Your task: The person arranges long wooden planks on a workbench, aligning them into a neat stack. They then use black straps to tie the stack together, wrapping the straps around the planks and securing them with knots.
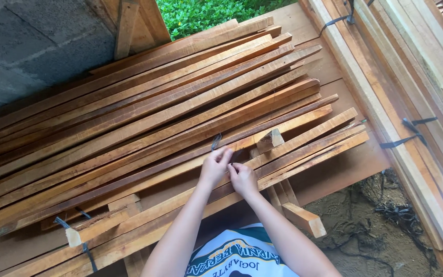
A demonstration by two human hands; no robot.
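2 hands, left hand (pixel 214 166) and right hand (pixel 242 178), pinching a dark strap (pixel 216 141) over stacked wooden slats (pixel 144 120)

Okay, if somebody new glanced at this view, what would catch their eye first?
Most likely the big fan of long orange-brown wooden slats spread across the middle. At its near edge, the left hand and right hand meet, pinching a thin dark strap. To the right lies a paler stack of planks bound with dark straps.

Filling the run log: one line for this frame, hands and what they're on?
left hand: pinching dark strap | right hand: fingertips at same strap | under: stacked wooden slats | loose wood block beside
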